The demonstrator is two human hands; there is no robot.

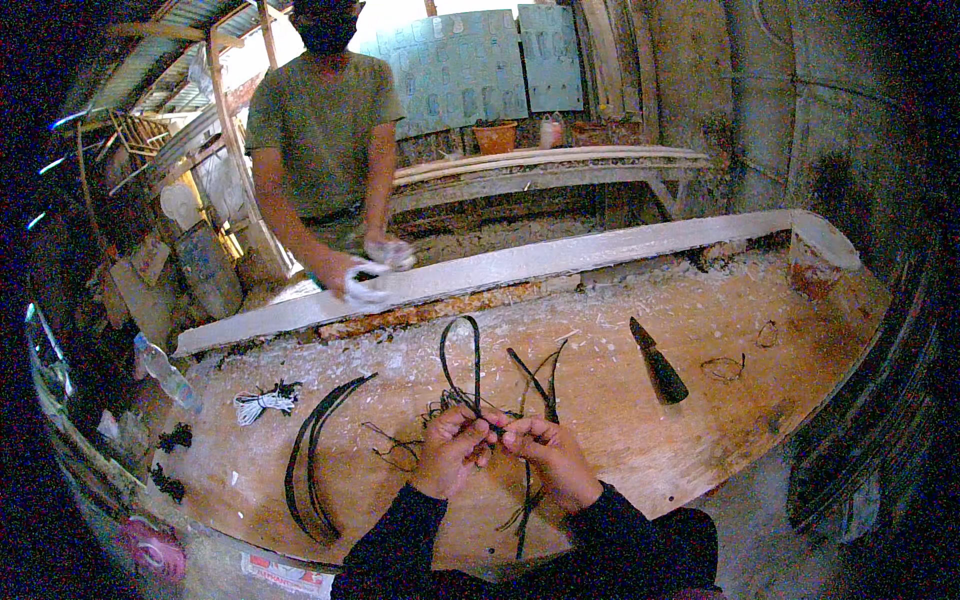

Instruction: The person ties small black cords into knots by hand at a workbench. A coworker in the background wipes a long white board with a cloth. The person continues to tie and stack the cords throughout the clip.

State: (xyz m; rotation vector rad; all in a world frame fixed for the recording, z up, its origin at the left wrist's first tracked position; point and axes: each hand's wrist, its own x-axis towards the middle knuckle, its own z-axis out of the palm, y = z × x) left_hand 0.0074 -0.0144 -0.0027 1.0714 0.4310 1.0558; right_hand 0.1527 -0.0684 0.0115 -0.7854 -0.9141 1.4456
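Observation:
My left hand and my right hand meet over the near middle of the wooden table, fingertips pinched together. Between them they grip a thin black cord, whose upper part stands up in a narrow loop. The exact spot where the fingers close is partly hidden. Behind my left fingers lies a small tangle of dark cord. More dark strips lie beyond and below my right hand. To the left, several long black strips curve on the board, with a thin loose piece of cord nearer my left hand.
A dark pointed tool lies to the right. At left are a bundle of white cord and a clear bottle. A pale raised ledge runs along the far edge, where another person handles something white. A tub stands far right.

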